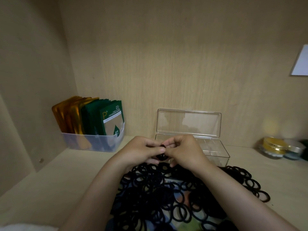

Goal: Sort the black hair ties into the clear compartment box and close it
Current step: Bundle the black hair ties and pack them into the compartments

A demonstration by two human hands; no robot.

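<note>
The light is dim and warm and tints everything yellow. It is strongest in a band across the middle of the back wall (183, 72). That wall darkens towards the top, and the side wall (25, 64) lies in shade. The corners fade darker.

The left hand (141, 150) and right hand (185, 149) are evenly lit but slightly soft. Below them the hair ties (158, 197) merge into a near-black mass.

The box lid (188, 122) carries a pale sheen. A faint round glow sits on the wall above the jars (273, 145). The white card (301, 62) is the brightest patch.

The wide lens bends the shelf (50, 180) edges, and the bottom left corner is blurred.
</note>
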